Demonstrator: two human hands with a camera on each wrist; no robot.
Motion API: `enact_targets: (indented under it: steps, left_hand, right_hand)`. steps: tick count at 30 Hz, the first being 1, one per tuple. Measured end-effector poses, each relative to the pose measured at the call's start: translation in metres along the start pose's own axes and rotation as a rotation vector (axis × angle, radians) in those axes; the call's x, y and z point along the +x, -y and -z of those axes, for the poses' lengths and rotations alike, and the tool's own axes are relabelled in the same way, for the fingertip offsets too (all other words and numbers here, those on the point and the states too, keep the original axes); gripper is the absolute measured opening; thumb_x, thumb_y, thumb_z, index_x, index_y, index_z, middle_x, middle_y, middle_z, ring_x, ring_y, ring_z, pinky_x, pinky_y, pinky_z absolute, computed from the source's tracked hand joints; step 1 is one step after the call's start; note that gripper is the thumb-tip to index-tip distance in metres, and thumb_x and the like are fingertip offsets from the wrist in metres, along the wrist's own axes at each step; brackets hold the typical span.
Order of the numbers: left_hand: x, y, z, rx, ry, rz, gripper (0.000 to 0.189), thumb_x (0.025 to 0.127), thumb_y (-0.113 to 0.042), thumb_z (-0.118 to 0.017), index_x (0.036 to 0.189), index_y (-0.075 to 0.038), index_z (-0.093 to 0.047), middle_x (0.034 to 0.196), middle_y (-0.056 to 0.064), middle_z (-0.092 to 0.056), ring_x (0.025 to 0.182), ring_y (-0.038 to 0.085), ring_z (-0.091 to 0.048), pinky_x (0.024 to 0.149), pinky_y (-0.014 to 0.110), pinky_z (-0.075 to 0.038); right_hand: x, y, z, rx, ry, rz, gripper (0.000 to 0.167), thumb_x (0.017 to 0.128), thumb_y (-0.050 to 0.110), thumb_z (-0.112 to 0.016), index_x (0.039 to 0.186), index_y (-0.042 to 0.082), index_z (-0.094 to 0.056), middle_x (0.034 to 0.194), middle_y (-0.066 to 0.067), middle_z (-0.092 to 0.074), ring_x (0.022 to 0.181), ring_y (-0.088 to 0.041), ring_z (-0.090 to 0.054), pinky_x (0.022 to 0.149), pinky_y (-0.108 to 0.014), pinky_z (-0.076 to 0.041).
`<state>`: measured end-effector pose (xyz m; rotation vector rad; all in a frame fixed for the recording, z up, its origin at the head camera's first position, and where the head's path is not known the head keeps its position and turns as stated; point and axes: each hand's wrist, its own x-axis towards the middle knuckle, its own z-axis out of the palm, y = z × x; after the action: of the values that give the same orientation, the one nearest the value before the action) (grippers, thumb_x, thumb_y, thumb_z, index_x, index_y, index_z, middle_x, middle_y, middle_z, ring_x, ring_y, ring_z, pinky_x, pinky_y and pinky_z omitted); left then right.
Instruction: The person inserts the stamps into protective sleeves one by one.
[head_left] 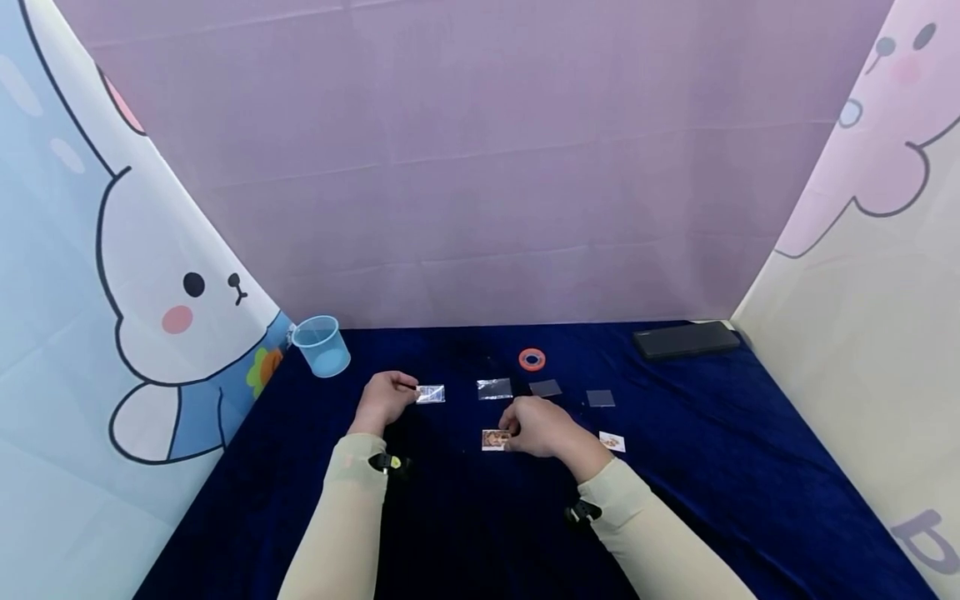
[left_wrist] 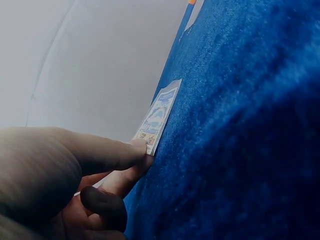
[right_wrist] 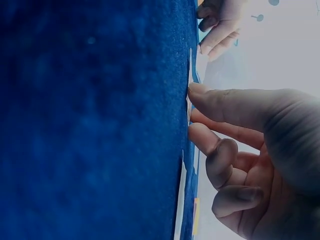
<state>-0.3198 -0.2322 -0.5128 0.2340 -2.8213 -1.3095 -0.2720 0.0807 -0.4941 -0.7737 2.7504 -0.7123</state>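
Note:
My left hand (head_left: 387,400) pinches the near edge of a small printed card (left_wrist: 159,116) between thumb and finger; a clear, shiny margin shows around its print. To the right of it, my right hand (head_left: 542,427) has thumb and fingertips at the right edge of a brown picture card (head_left: 492,440) low over the blue cloth. In the right wrist view this card (right_wrist: 189,75) appears edge-on at the thumb tip. Just beyond the right hand lies a clear plastic sleeve (head_left: 494,389). Another small white picture card (head_left: 612,442) rests right of that hand.
Two more clear squares (head_left: 545,388) (head_left: 600,398) lie in the row to the right. Behind them is a red-orange roll of tape (head_left: 532,359). A blue cup (head_left: 321,346) stands back left, a flat black box (head_left: 686,340) back right. Fabric walls (head_left: 480,167) enclose the blue-covered table.

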Motion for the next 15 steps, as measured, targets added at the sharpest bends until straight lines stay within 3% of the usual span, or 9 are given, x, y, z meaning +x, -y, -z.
enact_targets:
  steps: [15]
  left_hand:
    - [-0.0012,-0.0022,0.0018,0.029,0.000,0.002,0.018,0.088,-0.009,-0.082,0.105,-0.005,-0.078,0.092,0.007,-0.078,0.082,0.021,-0.070,0.078,0.039,-0.054]
  right_hand:
    - [-0.0009,0.0001,0.0007,0.009,-0.005,-0.019,0.020,0.085,0.022,-0.089,0.102,0.022,-0.078,0.090,0.011,-0.067,0.081,-0.009,-0.061,0.077,-0.039,-0.053]
